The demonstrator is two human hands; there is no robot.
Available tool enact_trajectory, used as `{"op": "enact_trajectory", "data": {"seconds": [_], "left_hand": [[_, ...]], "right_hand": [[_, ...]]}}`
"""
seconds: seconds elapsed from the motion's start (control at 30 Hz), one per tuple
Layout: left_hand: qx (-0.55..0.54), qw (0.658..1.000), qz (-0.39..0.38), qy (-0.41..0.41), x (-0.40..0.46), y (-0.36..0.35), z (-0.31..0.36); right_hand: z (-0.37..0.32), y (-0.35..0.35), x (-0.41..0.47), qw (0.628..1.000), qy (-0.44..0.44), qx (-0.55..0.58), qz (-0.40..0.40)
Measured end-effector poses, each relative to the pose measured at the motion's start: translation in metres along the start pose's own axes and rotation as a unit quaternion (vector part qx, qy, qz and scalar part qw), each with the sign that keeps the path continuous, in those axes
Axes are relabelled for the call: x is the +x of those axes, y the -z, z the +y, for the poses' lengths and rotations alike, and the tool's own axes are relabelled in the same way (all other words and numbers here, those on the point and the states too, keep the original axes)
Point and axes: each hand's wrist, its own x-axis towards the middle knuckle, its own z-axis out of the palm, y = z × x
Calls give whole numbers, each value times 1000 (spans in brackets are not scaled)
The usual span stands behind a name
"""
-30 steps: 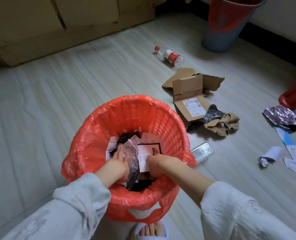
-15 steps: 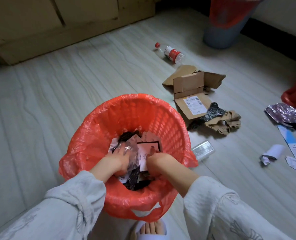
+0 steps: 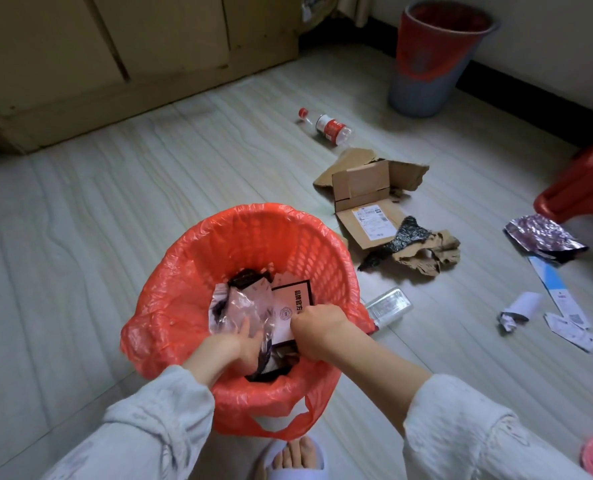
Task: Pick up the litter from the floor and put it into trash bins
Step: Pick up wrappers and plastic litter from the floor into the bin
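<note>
floor: pale wood-grain planks, litter scattered to the right of and beyond both hands.
cabinet: tan, along the far wall, well beyond the fingers.
red basket bin: mesh wall, red bag liner over the rim, directly around both hands; holds the litter already dropped in.
grey bin: red liner, far right corner, well apart from the hands.
red stool: right edge, only partly in view.
cardboard box: flattened, shipping label up, beyond the right fingers and outside the bin.
crumpled brown paper: just right of the box, a black wrapper lying across both.
left hand: inside the bin, fingers fairly straight, pressing down on the clear plastic wrapper; not curled round it as far as visible.
right hand: inside the bin, knuckles up, fingers curled at the lower edge of the white card; looks like a pinch on the card, fingertips hidden.
silver foil wrapper: far right of the right fingers, near the stool.
plastic bottle: on its side, red cap and label, well beyond the fingers, between the box and the grey bin.
blue-white paper strip: right of the fingers, below the foil.
clear plastic case: on the floor just right of the bin rim, nearest loose item to the right fingers.
rolled white paper: right of the case.
receipts: just right of the roll.
slipper foot: below the bin, toes showing.
</note>
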Motion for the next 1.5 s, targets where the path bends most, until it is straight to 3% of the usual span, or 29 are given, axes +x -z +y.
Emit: {"op": "enact_trajectory", "data": {"seconds": [0.13, 0.23, 0.37, 0.53, 0.73, 1.0, 1.27, 1.5], "left_hand": [[72, 997, -8, -2, 7, 11, 9], [36, 999, 3, -20, 1, 19, 11], [-101, 986, 134, -18, -8, 9, 7], [-152, 954, 257, -32, -53, 9, 3], [-176, 933, 298, -95, -132, 19, 17], [-121, 867, 413, -251, -246, 45, 109], [-36, 831, 395, -391, -295, 54, 242], [58, 826, 335, -450, -255, 77, 354]], "right_hand": [[2, -2, -3, 993, 44, 6, 108], [8, -5, -5, 983, 66, 26, 168], [9, -10, -25, 956, 74, 97, 267], [5, 2, -75, 937, 43, 182, 294], [12, 34, -152, 938, -4, 175, 300], [44, 39, -268, 923, -103, 182, 322], [114, -13, -401, 880, -280, 196, 330], [193, -77, -460, 827, -402, 246, 305]]}}
